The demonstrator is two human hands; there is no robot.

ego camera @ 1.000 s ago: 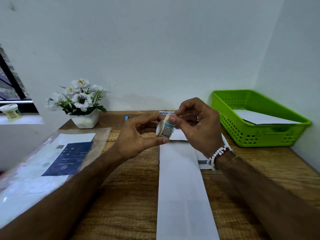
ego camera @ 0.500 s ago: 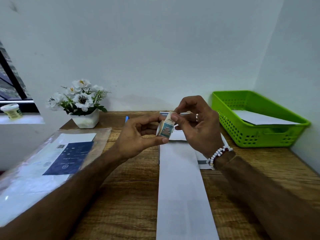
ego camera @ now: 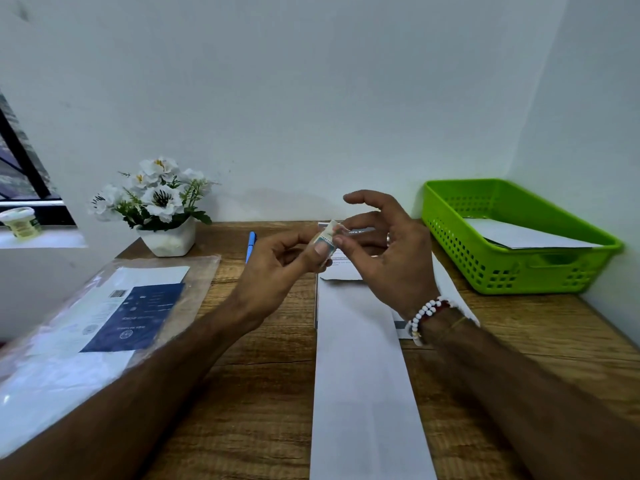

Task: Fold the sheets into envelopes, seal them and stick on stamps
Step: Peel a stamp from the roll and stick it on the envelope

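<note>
The long white folded paper envelope (ego camera: 363, 375) lies lengthwise on the wooden table (ego camera: 259, 393), between both forearms. Above its far end the left hand (ego camera: 277, 268) grips the small roll of blue-and-white stamps (ego camera: 325, 242) between thumb and curled fingers, the thumb now laid across the roll's face. The right hand (ego camera: 388, 258) pinches the roll's loose end; its forefinger, curled a moment ago, has lifted and spread. Beyond sits the green plastic basket (ego camera: 485, 271).

- Bench (ego camera: 263, 393): wood, visible grain, matt.
- Folded sheet (ego camera: 363, 375): white paper, smooth, matt.
- Basket (ego camera: 512, 271): green plastic, perforated walls, slight sheen.
- Sleeve (ego camera: 62, 341): clear plastic film, glossy, wrinkled.
- Flower pot (ego camera: 169, 239): white, smooth.
</note>
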